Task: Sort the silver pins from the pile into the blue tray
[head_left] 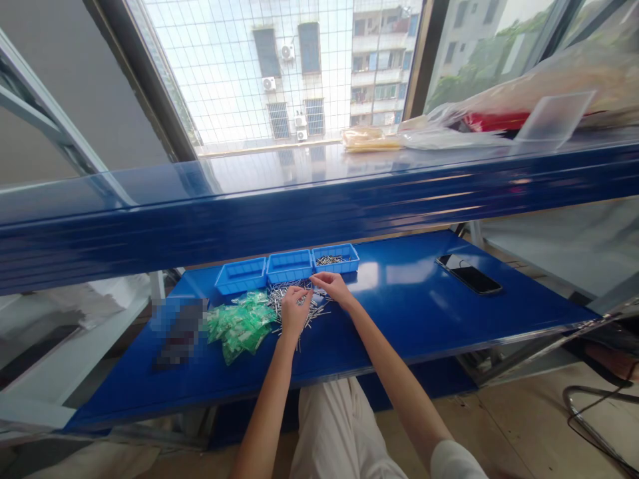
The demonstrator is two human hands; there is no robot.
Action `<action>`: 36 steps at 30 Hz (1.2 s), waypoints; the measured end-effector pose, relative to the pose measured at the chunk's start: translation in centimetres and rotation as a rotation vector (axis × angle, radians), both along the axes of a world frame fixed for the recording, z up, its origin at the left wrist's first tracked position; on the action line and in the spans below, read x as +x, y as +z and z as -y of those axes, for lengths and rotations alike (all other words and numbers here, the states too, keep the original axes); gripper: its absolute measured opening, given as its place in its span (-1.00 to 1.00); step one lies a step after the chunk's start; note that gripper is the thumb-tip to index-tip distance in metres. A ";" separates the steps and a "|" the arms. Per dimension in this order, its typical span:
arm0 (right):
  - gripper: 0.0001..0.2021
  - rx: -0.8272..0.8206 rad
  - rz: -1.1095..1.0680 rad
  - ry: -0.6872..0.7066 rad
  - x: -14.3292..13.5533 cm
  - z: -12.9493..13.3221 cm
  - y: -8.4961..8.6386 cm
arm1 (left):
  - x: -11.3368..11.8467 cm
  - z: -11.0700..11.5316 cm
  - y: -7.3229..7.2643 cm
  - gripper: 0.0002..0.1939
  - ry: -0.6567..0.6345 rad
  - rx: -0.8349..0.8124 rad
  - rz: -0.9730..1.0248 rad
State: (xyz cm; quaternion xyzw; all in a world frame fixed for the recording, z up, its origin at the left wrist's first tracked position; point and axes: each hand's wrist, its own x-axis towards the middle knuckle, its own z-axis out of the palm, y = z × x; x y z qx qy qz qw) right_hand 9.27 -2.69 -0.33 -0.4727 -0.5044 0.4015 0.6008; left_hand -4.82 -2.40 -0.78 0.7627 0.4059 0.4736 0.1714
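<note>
Over a heap of thin silver metal pins or screws (312,316) on the blue table, my left hand (294,306) and my right hand (331,286) are close together. Both have thumb and fingers pinched; whatever sits between the fingertips is too small to make out. Just left of the heap lies a pile of green-tinted clear plastic bags (242,326). Behind my hands three blue plastic bins stand in a row: a left bin (241,287), a middle bin (289,273) and a right bin (335,268). Small metal pieces (329,260) lie in the right one.
A dark smartphone (472,275) lies on the right of the blue table (399,319). At the left, a dark object (180,336) is blurred by pixels. A blue shelf (279,206) crosses above the bins, carrying plastic bags (449,133) and a translucent container (554,120).
</note>
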 end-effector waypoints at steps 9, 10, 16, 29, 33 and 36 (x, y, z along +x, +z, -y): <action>-0.65 0.012 -0.060 -0.279 1.4 -0.6 0.5 | -0.2 0.5 0.5 -0.76 0.019 -0.041 -0.024; -0.65 0.030 -0.056 -0.285 1.5 -0.6 0.5 | -0.2 0.5 0.5 -0.76 0.017 -0.043 -0.028; -0.69 0.065 0.179 -0.331 1.9 -0.6 -0.3 | -0.2 0.4 0.5 -0.76 0.014 -0.065 -0.039; -0.80 0.062 0.711 -0.085 2.1 1.2 -0.4 | 0.1 0.7 0.4 -0.79 0.039 -0.057 -0.032; -0.80 0.037 0.749 -0.046 2.5 1.1 -0.5 | 0.1 0.7 0.4 -0.79 0.039 -0.043 -0.032; -0.84 0.045 0.789 -0.053 2.5 1.0 -0.8 | 0.2 0.7 0.4 -0.79 0.044 -0.045 -0.029</action>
